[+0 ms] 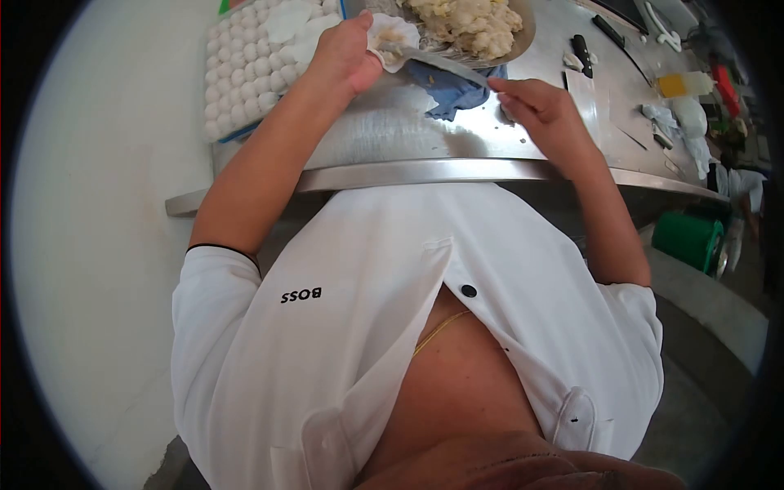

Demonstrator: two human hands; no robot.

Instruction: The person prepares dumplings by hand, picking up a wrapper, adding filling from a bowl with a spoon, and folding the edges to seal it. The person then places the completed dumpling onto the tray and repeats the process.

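Observation:
My left hand is closed around a thin round white wrapper, cupped with a little brownish filling in it. In my right hand is the end of a flat metal spatula, pinched between thumb and fingers. Its far tip reaches into the wrapper. Behind them, a wide metal bowl holds a pale, lumpy filling. A blue cloth lies under the spatula, by the bowl. Left of my left hand, a tray bears rows of round white dumplings, with loose white wrappers on top.
The steel table has a raised front edge close to my body. On the right lie a black-handled knife, another dark-handled tool, a bottle of yellow liquid and crumpled plastic bags. A green bucket stands lower right.

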